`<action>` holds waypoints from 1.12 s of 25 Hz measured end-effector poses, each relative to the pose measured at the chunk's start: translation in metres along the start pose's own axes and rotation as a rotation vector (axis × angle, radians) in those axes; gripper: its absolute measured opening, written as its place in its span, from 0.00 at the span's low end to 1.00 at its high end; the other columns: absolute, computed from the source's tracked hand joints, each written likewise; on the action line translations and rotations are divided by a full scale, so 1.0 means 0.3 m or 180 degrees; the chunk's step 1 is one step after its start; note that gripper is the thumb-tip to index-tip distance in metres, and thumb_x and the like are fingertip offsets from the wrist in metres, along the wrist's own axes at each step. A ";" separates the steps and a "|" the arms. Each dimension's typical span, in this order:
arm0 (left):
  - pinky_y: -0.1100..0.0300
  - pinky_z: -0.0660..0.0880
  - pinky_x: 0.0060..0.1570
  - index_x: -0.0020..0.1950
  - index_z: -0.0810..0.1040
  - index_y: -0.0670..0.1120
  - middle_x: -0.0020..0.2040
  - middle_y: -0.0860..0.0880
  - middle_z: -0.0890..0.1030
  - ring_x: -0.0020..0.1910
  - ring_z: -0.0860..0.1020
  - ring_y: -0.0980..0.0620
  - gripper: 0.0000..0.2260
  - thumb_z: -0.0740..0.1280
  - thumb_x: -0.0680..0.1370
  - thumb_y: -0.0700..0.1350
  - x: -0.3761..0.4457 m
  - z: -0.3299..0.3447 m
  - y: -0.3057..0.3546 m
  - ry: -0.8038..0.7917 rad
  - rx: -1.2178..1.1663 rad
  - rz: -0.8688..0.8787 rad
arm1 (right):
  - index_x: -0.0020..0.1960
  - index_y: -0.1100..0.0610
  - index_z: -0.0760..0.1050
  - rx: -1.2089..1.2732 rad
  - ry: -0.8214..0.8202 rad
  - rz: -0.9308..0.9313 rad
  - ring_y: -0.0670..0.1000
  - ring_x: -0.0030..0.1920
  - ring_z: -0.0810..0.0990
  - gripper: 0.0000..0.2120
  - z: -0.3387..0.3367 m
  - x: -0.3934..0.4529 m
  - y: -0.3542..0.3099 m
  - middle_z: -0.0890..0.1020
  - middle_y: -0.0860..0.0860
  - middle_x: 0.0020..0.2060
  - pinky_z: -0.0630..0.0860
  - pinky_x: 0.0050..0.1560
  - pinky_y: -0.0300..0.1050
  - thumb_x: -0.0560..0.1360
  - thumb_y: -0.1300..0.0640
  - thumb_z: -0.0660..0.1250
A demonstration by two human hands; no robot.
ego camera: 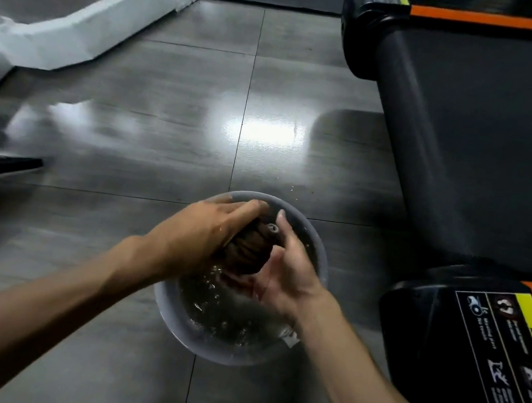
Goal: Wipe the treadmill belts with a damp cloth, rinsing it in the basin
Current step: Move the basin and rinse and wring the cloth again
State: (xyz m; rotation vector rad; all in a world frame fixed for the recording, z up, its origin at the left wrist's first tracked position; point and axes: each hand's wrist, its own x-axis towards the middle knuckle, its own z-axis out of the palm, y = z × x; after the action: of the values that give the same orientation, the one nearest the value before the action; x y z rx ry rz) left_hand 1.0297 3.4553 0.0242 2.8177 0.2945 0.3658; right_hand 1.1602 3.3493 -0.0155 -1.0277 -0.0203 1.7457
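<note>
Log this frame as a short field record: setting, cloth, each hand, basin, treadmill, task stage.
setting: grey tiled floor, glossy with light reflections
cloth: brown cloth, bunched into a ball, held above the water
left hand: left hand grips the cloth from the left
right hand: right hand cups the cloth from the right and below
basin: grey round basin on the floor, holding splashing water
treadmill: dark treadmill belt to the right, orange side strip, warning label on the near end cap
task stage: rinsing or wringing the cloth over the basin; no wiping under way
</note>
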 end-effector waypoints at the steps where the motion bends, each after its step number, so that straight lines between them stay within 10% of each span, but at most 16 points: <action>1: 0.53 0.80 0.42 0.66 0.70 0.44 0.55 0.45 0.82 0.52 0.81 0.43 0.25 0.72 0.71 0.46 0.001 -0.005 -0.001 0.0063 0.0319 0.0257 | 0.65 0.55 0.78 -0.0054 -0.0379 0.0096 0.63 0.61 0.78 0.34 0.001 -0.013 0.006 0.79 0.61 0.62 0.72 0.64 0.65 0.72 0.30 0.62; 6: 0.56 0.76 0.30 0.63 0.69 0.40 0.52 0.40 0.81 0.42 0.80 0.42 0.15 0.58 0.78 0.44 0.014 -0.003 -0.036 -0.0058 0.1111 0.1259 | 0.60 0.56 0.76 -0.1119 -0.1201 0.0109 0.51 0.45 0.84 0.24 -0.017 -0.044 -0.048 0.84 0.54 0.49 0.81 0.41 0.46 0.68 0.51 0.78; 11: 0.49 0.78 0.33 0.59 0.70 0.42 0.49 0.42 0.80 0.41 0.81 0.40 0.15 0.59 0.77 0.50 -0.005 0.068 -0.027 -0.0772 0.1059 0.0142 | 0.40 0.58 0.76 -0.3713 -0.0059 0.0054 0.46 0.23 0.73 0.06 0.059 -0.004 -0.121 0.76 0.50 0.26 0.70 0.26 0.40 0.72 0.65 0.71; 16: 0.60 0.71 0.46 0.62 0.73 0.50 0.55 0.50 0.80 0.54 0.79 0.49 0.14 0.67 0.77 0.49 0.025 0.109 0.048 -0.1198 0.0605 -0.1079 | 0.59 0.55 0.77 -0.5683 0.1153 0.0106 0.53 0.40 0.78 0.16 0.109 0.042 -0.076 0.79 0.52 0.40 0.75 0.46 0.49 0.73 0.55 0.73; 28: 0.56 0.78 0.48 0.60 0.78 0.48 0.50 0.49 0.82 0.48 0.80 0.49 0.16 0.71 0.72 0.40 0.047 0.139 0.051 -0.1277 -0.0266 -0.1995 | 0.62 0.59 0.70 -0.6760 0.1114 -0.1795 0.56 0.51 0.82 0.13 0.049 -0.018 -0.038 0.82 0.55 0.53 0.71 0.42 0.47 0.79 0.57 0.63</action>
State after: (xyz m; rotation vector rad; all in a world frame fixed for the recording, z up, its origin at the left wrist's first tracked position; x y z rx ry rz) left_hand 1.0570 3.4338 -0.0067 2.4655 0.9923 -0.3097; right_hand 1.1600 3.3567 0.0024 -2.2916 -2.0085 0.4158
